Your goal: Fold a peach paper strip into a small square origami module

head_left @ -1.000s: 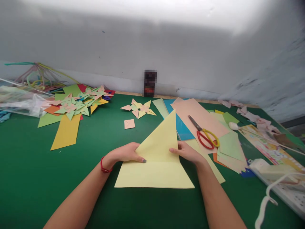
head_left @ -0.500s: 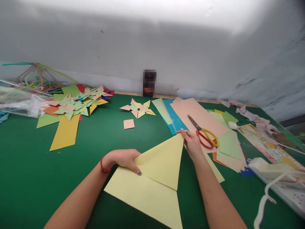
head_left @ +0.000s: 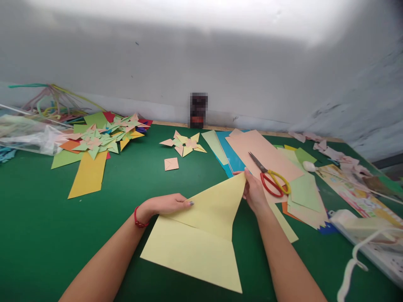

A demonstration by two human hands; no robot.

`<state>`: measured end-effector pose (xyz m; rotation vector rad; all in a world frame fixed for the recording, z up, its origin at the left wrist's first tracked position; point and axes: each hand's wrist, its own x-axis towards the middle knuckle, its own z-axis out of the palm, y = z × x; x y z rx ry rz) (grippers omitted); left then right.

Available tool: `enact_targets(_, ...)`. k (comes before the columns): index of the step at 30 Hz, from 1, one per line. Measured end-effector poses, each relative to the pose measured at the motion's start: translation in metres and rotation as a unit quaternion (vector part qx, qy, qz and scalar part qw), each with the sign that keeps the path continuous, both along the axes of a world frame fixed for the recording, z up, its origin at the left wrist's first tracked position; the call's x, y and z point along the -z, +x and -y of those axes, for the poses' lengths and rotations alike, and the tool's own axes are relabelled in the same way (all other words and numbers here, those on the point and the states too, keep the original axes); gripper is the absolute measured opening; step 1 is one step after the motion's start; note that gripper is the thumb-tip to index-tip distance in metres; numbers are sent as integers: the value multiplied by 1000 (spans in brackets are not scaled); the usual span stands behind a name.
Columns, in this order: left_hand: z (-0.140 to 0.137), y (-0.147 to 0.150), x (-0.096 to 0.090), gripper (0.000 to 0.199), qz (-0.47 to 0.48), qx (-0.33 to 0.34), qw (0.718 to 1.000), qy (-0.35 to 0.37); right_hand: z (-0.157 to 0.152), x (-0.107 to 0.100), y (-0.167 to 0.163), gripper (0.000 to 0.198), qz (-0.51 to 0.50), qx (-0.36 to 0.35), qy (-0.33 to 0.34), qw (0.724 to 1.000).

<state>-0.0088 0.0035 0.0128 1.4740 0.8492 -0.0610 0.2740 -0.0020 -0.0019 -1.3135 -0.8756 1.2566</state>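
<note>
A large sheet of pale yellow paper [head_left: 195, 251] is held in front of me, with a crease running across its middle and its far part tilted up. My left hand [head_left: 168, 204] grips the sheet's far left edge, thumb on top and the other fingers hidden behind it. At the far right corner, my right hand [head_left: 252, 191] pinches the paper between thumb and fingers. Just right of that hand lie scissors [head_left: 267, 176] with red and yellow handles. Beyond the sheet is a small folded pink paper square [head_left: 171, 164].
Star-shaped folded papers [head_left: 185, 143] lie at the back centre, with more in a pile [head_left: 103, 136] at left. Sheets of pink paper [head_left: 261, 153] and other coloured paper cover the right side. A white cable [head_left: 346, 268] curls at the near right. A wall [head_left: 201, 58] bounds the table.
The far part of the sheet has lifted and bends away from the near part at the crease. My left thumb has shifted up toward the far edge; my right hand has moved slightly right.
</note>
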Motion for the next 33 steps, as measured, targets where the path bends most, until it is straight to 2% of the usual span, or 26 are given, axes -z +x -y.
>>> enact_targets(4,0,1,0,50,28,-59,997,-51,5,0,-3,37,60,-118,-30,991)
enact_targets(7,1,6,-2,46,59,-64,996,-24,10,-4,-5,33,64,-180,-45,981)
enact_targets(12,6,22,-3,38,118,-92,987,59,14,-10,-15,32,38,-234,-53,970)
enact_targets(19,12,30,9,41,90,-210,972,55,19,-5,-30,42,36,-263,-69,962)
enact_targets(25,11,31,2,35,151,-217,961,85,22,-5,-34,41,53,-334,-92,936)
enact_targets(30,9,29,3,39,113,-204,965,118,24,-5,-42,41,29,-399,-101,911)
enact_targets(33,7,28,6,39,112,-233,958,121,24,-5,-42,40,39,-397,-96,912)
